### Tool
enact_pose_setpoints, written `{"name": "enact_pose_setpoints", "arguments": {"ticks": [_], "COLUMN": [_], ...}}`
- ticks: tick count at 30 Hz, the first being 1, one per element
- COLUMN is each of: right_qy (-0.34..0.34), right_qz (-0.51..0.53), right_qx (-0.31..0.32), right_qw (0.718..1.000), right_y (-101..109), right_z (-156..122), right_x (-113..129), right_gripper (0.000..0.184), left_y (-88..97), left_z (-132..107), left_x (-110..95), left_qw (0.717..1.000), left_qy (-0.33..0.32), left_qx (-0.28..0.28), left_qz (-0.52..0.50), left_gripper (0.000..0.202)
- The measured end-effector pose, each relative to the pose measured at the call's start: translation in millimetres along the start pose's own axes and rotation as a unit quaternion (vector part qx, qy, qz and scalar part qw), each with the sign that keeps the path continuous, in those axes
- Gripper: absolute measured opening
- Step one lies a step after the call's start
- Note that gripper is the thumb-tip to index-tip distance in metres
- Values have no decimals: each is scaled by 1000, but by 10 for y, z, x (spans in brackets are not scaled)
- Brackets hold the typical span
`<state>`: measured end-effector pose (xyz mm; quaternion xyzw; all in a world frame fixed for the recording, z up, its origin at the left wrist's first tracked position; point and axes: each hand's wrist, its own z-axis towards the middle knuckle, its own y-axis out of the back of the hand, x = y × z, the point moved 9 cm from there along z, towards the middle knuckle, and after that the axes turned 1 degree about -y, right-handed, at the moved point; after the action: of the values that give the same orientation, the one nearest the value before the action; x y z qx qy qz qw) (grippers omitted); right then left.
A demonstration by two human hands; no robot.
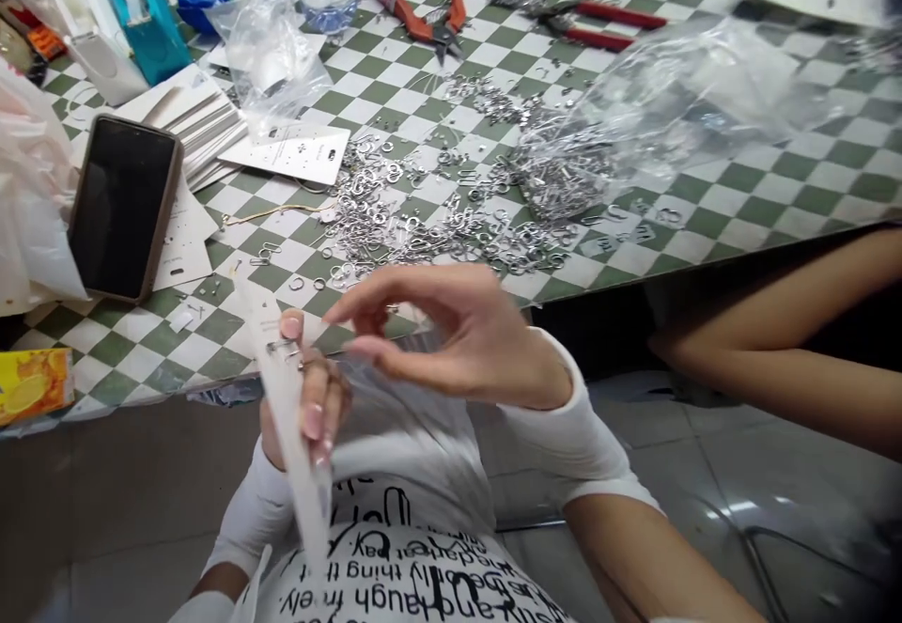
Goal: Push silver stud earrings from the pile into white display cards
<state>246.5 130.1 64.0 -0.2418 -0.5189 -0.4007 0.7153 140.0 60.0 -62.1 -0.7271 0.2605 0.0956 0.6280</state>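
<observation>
My left hand [310, 397] is closed round a narrow white card [286, 397], held edge-on over my lap, with a small metal clasp [282, 346] fixed near its top under my thumb. My right hand [451, 332] hovers just right of the card, fingers curled and partly spread, fingertips close to the clasp; I cannot make out anything between them. A clear plastic sleeve [401, 407] lies below that hand. Just beyond both hands a heap of small silver rings and clasps [437, 210] is spread on the green-and-white checked table [739, 191].
A black phone [123, 205] lies at the left on a stack of white cards [204, 125]. Red-handled pliers [437, 12], another pair [598, 26], clear plastic bags [676, 97] and a teal dispenser [145, 17] sit farther back. Another person's arm [789, 360] reaches in at right.
</observation>
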Motion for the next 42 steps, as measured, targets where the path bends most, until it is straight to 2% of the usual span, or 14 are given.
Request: {"name": "enact_pose_setpoints", "arguments": {"ticks": [2, 3, 4, 5, 7, 10, 12, 14, 17, 19, 21, 24, 33, 42], "right_qy": [2, -2, -9, -11, -19, -54, -67, -69, -75, -80, -82, -80, -52, -11], "right_qz": [-65, -101, -135, -163, -209, -269, -301, -321, -328, -330, -340, -364, -366, -370], "right_qx": [-135, -208, -271, -311, -340, -325, -315, -310, -290, -251, -207, -175, -191, -161], "right_qw": [989, 973, 953, 936, 917, 905, 898, 892, 896, 906, 914, 912, 909, 915], "right_y": [410, 621, 803, 933, 1067, 1081, 1038, 987, 905, 832, 758, 696, 547, 277], "right_z": [-144, -257, -382, -497, -664, -782, -806, -803, -770, -735, -712, -706, -571, -224], "right_x": [41, 61, 76, 89, 74, -30, -76, -82, -84, -103, -126, -145, -101, -29], "right_gripper": [16, 16, 15, 14, 11, 10, 9, 9, 8, 7, 9, 11, 6, 8], "left_y": [-250, -327, -369, -370, -353, -382, -426, -454, -462, -476, -494, -516, -470, -263], "left_z": [7, -4, -12, -11, -2, 33, 61, 85, 99, 84, 67, 61, 89, -20], "left_x": [-119, -170, -206, -235, -244, -216, -208, -214, -215, -209, -208, -221, -308, -556], "left_qw": [990, 982, 977, 977, 979, 973, 962, 954, 949, 946, 940, 933, 966, 966], "left_qy": [-16, -20, -21, -27, -22, 13, 37, 46, 41, 37, 35, 31, -1, -68], "left_qx": [121, 153, 165, 154, 130, 148, 179, 187, 148, 119, 100, 93, 73, 33], "left_qz": [-76, -110, -132, -147, -158, -177, -202, -230, -274, -301, -325, -345, -248, -246], "left_gripper": [49, 49, 47, 41, 28, 28, 32, 28, 12, 6, 9, 14, 19, 34]}}
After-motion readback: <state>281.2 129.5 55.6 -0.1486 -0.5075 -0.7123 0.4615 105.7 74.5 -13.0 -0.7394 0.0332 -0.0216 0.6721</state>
